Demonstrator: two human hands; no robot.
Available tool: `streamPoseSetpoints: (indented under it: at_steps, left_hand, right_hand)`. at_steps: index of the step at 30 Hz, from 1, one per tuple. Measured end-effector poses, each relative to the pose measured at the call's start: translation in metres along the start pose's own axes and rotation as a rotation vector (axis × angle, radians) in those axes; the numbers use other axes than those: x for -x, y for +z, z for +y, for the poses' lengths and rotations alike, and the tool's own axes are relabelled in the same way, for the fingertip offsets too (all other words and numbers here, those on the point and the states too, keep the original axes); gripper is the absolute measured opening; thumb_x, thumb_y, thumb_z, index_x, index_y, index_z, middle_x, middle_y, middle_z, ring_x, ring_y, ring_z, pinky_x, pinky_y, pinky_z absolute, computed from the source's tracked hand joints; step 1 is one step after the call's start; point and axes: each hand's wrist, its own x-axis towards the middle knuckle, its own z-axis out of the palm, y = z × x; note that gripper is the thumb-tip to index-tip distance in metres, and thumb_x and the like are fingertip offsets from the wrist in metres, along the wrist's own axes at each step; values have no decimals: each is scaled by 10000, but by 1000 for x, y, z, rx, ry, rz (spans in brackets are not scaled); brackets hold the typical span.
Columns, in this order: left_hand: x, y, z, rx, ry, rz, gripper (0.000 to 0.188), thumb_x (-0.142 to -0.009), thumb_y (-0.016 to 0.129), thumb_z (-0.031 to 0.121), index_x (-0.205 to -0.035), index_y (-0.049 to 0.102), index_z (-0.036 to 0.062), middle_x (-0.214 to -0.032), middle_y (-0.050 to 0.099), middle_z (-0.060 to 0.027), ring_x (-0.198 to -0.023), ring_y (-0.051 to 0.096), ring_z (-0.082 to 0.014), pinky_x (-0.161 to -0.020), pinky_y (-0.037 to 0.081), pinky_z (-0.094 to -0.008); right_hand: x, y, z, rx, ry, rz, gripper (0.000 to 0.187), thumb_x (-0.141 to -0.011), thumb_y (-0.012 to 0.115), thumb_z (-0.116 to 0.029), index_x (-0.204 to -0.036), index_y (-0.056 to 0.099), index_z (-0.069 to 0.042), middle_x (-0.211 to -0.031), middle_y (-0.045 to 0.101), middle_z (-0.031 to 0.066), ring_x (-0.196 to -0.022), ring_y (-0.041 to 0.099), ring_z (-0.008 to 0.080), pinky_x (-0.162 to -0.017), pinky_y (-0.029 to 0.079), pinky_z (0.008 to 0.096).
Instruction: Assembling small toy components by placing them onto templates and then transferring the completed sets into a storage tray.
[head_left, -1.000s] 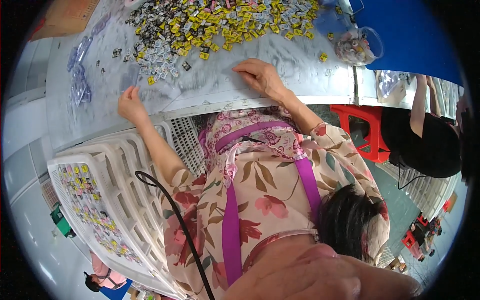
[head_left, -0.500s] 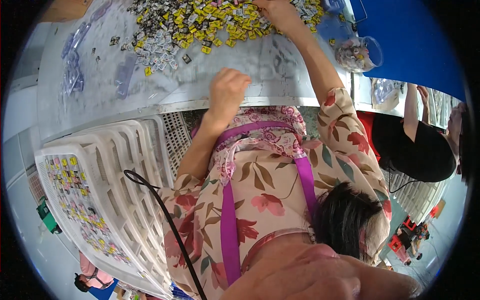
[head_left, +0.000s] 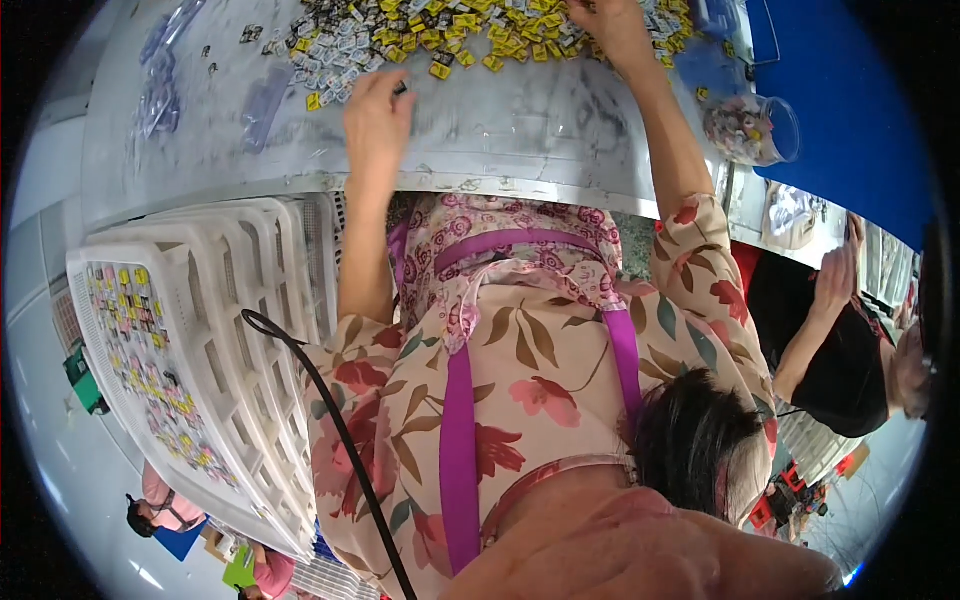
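A pile of small rectangular pieces (head_left: pixel 510 30), yellow, white and dark, lies loose at the far side of the table. At its near left edge my left hand (head_left: pixel 376 125) is bent, its thumb and forefinger closed about a small dark piece (head_left: pixel 400 88). My right hand (head_left: pixel 613 32) reaches into the far right part of the pile, fingers pinched together. The top of the picture cuts close to those fingers, and what they hold, if anything, is too small to make out.
At right stands a clear round tub (head_left: pixel 745 132) of mixed small pieces. Clear plastic packs (head_left: pixel 265 105) lie at left. Below the table edge, stacked white plastic crates (head_left: pixel 200 300) stand left, a black cable (head_left: pixel 335 420) hangs nearby, and another person (head_left: pixel 830 350) works at right.
My left hand has moved forward and left from the near table edge to the dark piece. The right hand stays at the pile. The whole view has shifted slightly.
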Motion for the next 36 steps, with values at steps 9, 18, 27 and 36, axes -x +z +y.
streamPoseSetpoints:
  at_steps: [9,18,27,36]
  left_hand:
    - [-20,6,-34,-184,56,-7,309,-792,740,87,-1094,711,26,-1026,687,-156,-797,675,-304,-759,534,-383]
    - [-28,51,35,54,196,-261,355,-755,762,123,-1100,720,48,-971,697,-138,-818,676,-289,-758,536,-387]
    - [-35,71,28,-108,454,-194,392,-770,757,154,-1137,697,28,-1028,674,-170,-814,671,-325,-774,538,-415]
    - [-32,56,25,-214,339,-264,352,-791,701,84,-1138,700,28,-1049,655,-209,-971,640,-389,-889,516,-434]
  right_hand:
    - [46,36,-52,-318,189,-150,218,-857,681,-51,-1074,687,-71,-934,698,93,-840,677,196,-727,537,296]
    - [69,41,-58,-147,149,-150,395,-789,721,-51,-1178,657,-75,-1015,664,120,-931,651,280,-829,530,380]
    - [84,46,-52,39,176,23,387,-790,753,-109,-1166,671,-68,-1049,648,124,-922,639,312,-802,531,386]
    - [67,67,-65,-29,200,19,344,-818,728,-165,-1149,671,-91,-1017,639,109,-911,640,301,-767,533,398]
